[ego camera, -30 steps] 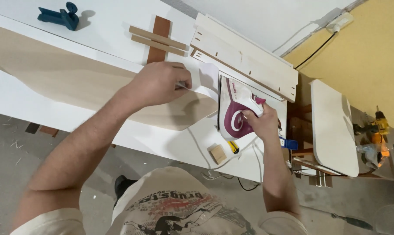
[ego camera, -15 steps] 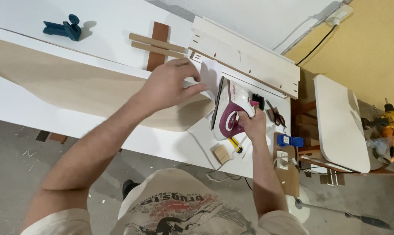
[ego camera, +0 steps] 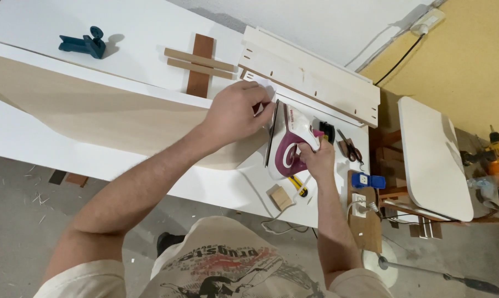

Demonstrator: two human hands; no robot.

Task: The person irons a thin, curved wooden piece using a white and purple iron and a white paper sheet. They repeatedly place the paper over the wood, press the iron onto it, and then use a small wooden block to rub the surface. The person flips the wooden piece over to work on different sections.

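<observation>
My right hand (ego camera: 318,159) is wrapped tight around the handle of the white-and-magenta clothes iron (ego camera: 290,142), tipped on its side against the end of the pale wooden panel (ego camera: 95,110) on the white worktable (ego camera: 29,138). My left hand (ego camera: 238,110) lies fingers together, pressing a white strip (ego camera: 263,87) at that end, just beside the iron.

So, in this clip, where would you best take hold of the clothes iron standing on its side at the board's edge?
By its handle, as the right hand does now: the purple and white clothes iron lies tipped with its flat soleplate turned toward the wooden board and left hand, so the handle loop faces right. Coming from the right, the near side, probably keeps fingers off the soleplate.
</observation>
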